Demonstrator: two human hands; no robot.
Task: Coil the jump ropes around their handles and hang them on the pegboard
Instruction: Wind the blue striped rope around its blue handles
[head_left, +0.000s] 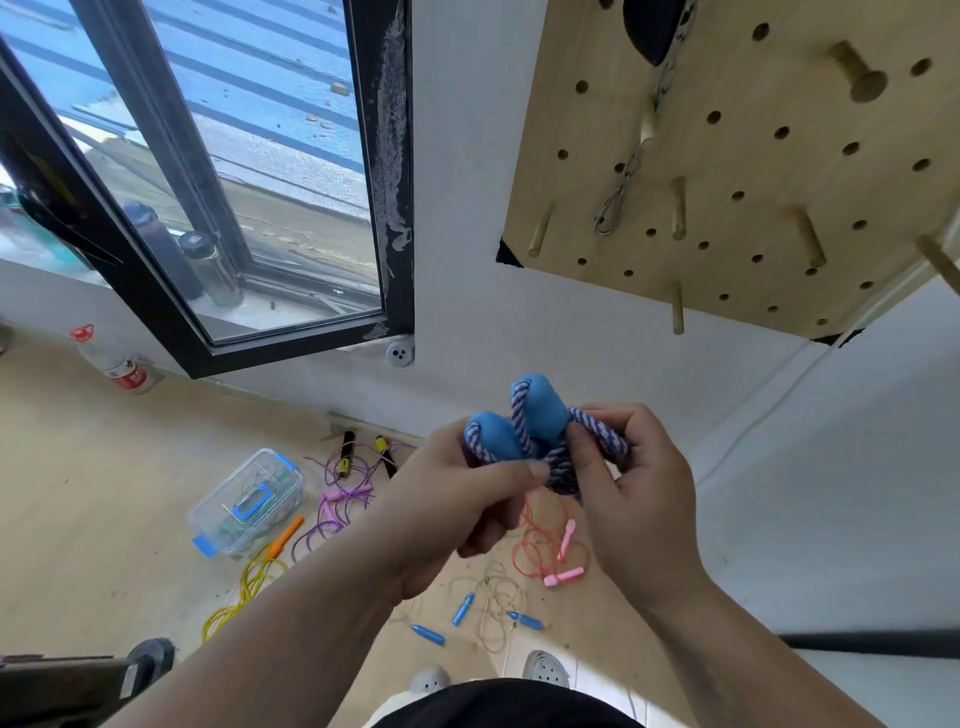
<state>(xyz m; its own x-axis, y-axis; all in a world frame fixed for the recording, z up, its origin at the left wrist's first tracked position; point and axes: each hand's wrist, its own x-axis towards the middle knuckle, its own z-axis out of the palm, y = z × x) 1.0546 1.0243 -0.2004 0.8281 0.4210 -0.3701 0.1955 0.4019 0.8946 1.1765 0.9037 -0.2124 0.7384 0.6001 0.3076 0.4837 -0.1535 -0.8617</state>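
Head view. Held item: one jump rope with two blue handles set side by side and bound with turns of purple-and-white braided cord.

- Left hand: fingers are curled round the lower part of the handles, and the thumb is laid across the cord.
- Right hand: a loop of the cord is pinched between thumb and curled fingers, just beside the handles.
- Position: the bundle is held in the air below the pegboard, apart from it.
- Pegboard: wooden, fixed to a white wall and fitted with several wooden pegs. A metal chain is hung on it.
- Floor below the pegboard: a red rope with pink handles and a thin pale rope with small blue handles are laid loose.
- Floor below and left of the pegboard: a purple rope, a yellow rope and a clear plastic box with blue clips are seen.
- Left of the pegboard: a black-framed window is set in the wall.
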